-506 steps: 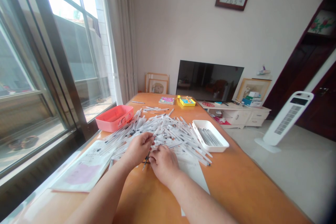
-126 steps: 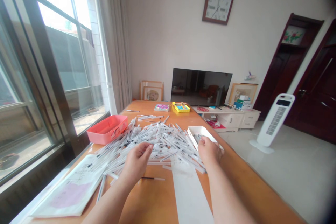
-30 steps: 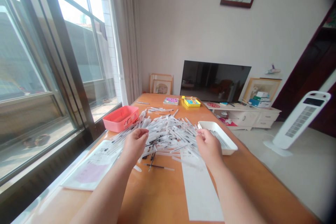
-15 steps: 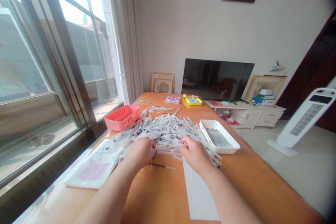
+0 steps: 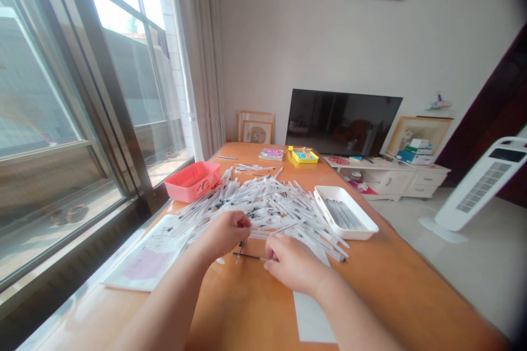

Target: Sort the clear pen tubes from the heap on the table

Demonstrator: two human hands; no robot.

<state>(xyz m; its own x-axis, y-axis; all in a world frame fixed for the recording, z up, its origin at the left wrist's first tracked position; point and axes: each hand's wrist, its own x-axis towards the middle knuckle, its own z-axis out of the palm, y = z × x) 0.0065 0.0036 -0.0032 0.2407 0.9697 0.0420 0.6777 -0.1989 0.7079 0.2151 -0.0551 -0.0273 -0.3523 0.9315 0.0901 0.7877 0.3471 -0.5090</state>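
Note:
A large heap of translucent pen barrels (image 5: pixel 263 197), some with dark tips, spreads across the wooden table. My left hand (image 5: pixel 226 236) is closed at the heap's near edge; whatever its fingers pinch is hidden. Just below it, a short dark stick (image 5: pixel 239 252) crosses a thin dark pen refill (image 5: pixel 249 256). My right hand (image 5: pixel 290 260) has its thumb and fingers closed at the right end of that refill. Beneath my right wrist lies a white paper strip (image 5: pixel 313 318).
A red plastic box (image 5: pixel 191 189) stands left of the heap, and a white tray (image 5: pixel 370 230) holding clear pens is on the right. A printed booklet (image 5: pixel 144 263) lies at the left. Farther back are a yellow box (image 5: pixel 304 158) and a colourful pack (image 5: pixel 270 154).
My right hand has moved left and down from the heap's edge to the refill's right end. My left hand has stayed nearly in place. The view has shifted slightly.

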